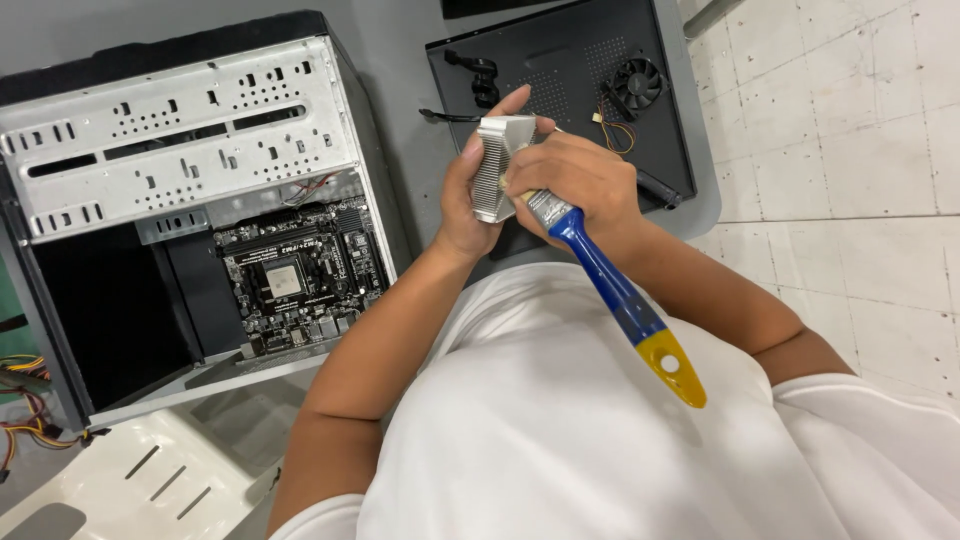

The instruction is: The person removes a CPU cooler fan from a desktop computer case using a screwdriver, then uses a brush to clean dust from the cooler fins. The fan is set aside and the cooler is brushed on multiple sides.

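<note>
Fingers (500, 108) of the left hand (470, 190) clamp a finned aluminium heatsink (497, 165), held in the air above the grey bench (400, 40) near its right edge, while the right hand (585, 180) is closed around a blue and yellow paintbrush (610, 290) whose bristles press against the fins. Brushing hard could probably twist the heatsink loose, dropping it toward the open computer case (190, 200) and its motherboard (300, 275).
</note>
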